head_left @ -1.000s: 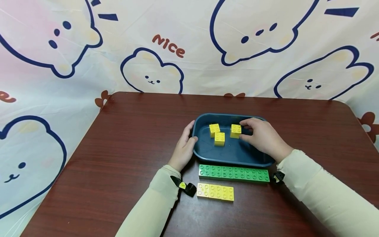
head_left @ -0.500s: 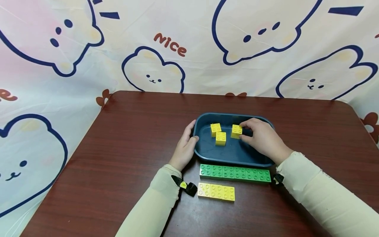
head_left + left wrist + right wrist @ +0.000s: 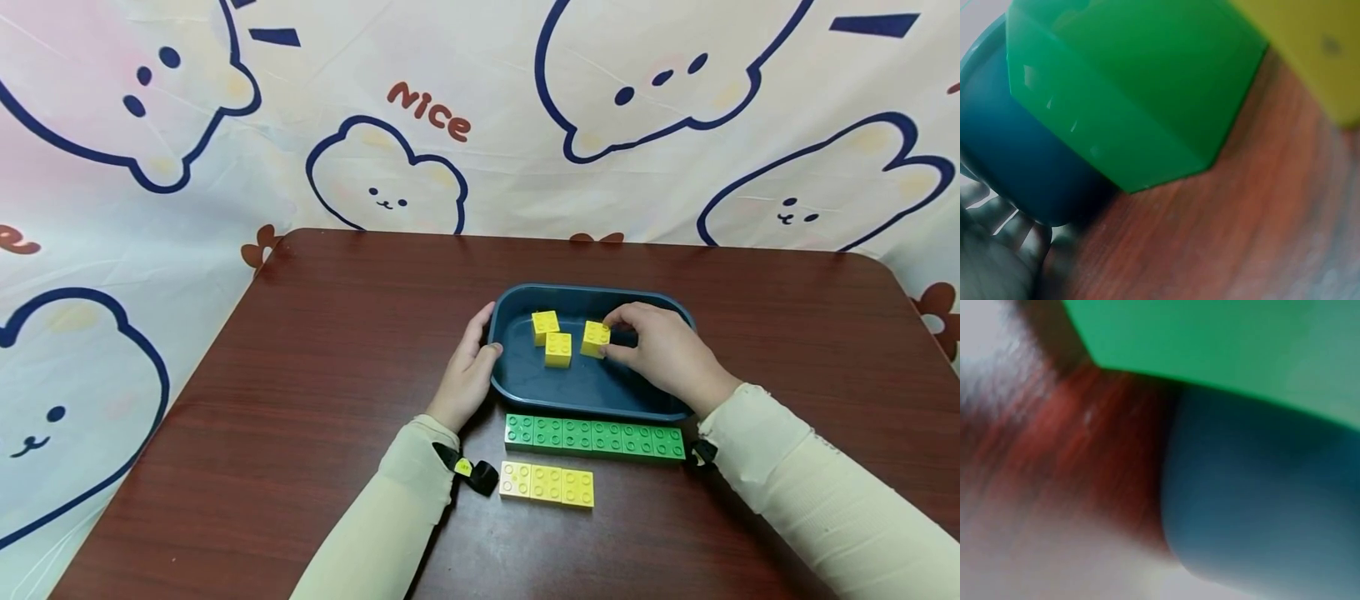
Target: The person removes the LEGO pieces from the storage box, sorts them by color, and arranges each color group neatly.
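Note:
In the head view my right hand [image 3: 670,357] reaches over the right rim of a dark blue tray [image 3: 600,396] and pinches a yellow toy brick [image 3: 596,338] between thumb and fingers. This brick looks slightly tilted. Two more yellow bricks, a rear one [image 3: 544,327] and a front one [image 3: 557,349], sit close together on the tray's left half. My left hand [image 3: 467,375] rests against the tray's left end, its fairly straight fingers along the outer wall and the thumb by the rim. Those fingers [image 3: 1013,228] touch the tray in the left wrist view; the right wrist view shows no fingers.
In front of the tray lies a long row of green bricks [image 3: 594,438], parallel to its near edge. Nearer still is a shorter row of yellow bricks [image 3: 547,485]. Everything stands on a brown wooden table [image 3: 360,350], with a printed cloth [image 3: 510,192] behind it.
The pinched yellow brick has shifted slightly left and toward me and has tilted, moving with my right fingers. My left hand and the other bricks stay put; the head view shifts slightly.

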`<state>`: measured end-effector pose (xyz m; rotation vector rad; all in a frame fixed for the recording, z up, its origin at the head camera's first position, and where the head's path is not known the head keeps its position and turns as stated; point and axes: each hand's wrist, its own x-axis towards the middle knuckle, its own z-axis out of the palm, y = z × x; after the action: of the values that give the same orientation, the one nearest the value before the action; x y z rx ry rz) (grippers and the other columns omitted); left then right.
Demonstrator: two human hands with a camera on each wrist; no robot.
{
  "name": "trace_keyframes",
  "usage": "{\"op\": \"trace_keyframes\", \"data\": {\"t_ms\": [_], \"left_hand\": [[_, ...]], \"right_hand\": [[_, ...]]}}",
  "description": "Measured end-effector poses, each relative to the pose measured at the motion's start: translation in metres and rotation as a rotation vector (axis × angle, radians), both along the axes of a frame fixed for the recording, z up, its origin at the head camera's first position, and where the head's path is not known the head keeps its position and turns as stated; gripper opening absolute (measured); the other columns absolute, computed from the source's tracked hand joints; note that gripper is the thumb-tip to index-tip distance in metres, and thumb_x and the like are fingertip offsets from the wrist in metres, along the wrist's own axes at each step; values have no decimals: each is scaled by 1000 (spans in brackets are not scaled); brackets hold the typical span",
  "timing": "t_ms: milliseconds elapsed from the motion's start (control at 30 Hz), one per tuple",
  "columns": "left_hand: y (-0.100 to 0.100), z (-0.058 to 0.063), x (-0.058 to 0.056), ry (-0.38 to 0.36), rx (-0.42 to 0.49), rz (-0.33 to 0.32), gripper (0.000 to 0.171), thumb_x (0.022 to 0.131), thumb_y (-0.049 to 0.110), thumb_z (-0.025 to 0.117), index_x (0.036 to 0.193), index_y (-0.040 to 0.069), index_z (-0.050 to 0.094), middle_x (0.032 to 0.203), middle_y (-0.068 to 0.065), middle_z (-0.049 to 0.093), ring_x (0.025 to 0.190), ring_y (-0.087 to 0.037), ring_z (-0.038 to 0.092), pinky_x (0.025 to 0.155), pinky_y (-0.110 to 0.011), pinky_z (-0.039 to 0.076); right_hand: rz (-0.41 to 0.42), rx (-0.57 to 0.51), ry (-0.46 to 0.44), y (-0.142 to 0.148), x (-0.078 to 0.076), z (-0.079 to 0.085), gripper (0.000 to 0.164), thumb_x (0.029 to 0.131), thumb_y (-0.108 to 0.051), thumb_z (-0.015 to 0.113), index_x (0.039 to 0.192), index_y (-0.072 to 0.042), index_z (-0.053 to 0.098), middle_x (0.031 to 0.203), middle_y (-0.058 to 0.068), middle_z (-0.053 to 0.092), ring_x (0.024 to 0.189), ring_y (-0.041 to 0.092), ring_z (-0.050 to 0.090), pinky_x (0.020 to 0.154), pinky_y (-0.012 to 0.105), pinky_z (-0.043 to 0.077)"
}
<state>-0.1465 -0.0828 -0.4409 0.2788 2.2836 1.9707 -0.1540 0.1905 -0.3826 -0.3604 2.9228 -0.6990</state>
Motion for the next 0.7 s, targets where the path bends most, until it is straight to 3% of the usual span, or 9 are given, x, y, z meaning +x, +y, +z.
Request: {"op": "trace_keyframes", "data": {"t_ms": [700], "left_hand": [[1,-1,0,-2,-27,16,58,104,14,43,160,19,28,161,6,31,147,-15,28,118,-50,25]], "right_hand": [[44,-76,91,3,6,4,36,94,-25,73,125,-7,68,123,12,67,110,28,64,93,52,52]]}}
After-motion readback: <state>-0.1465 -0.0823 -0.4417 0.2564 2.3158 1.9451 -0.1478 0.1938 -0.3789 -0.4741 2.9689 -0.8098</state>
